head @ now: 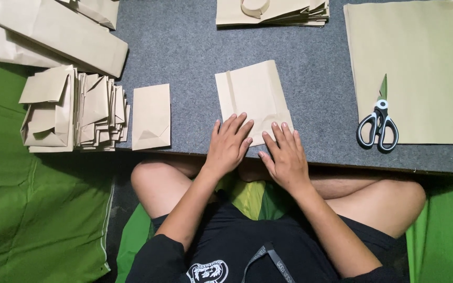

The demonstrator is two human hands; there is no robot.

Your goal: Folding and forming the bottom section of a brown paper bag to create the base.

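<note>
A folded tan paper bag (251, 95) lies flat on the grey felt board (184, 47), its bottom end toward me. My left hand (229, 144) rests palm down on the bag's near left corner, fingers spread. My right hand (286, 155) presses flat on the near right corner, where a diagonal fold shows. Neither hand grips anything; both lie on the paper at the board's front edge.
One finished bag (151, 116) lies left of the hands, beside a fanned stack of folded bags (74, 110). Larger folded paper (53, 31) sits at the far left. Black-handled scissors (377, 126) rest on big tan sheets (420, 68) at right. More bags (273, 11) lie at the top.
</note>
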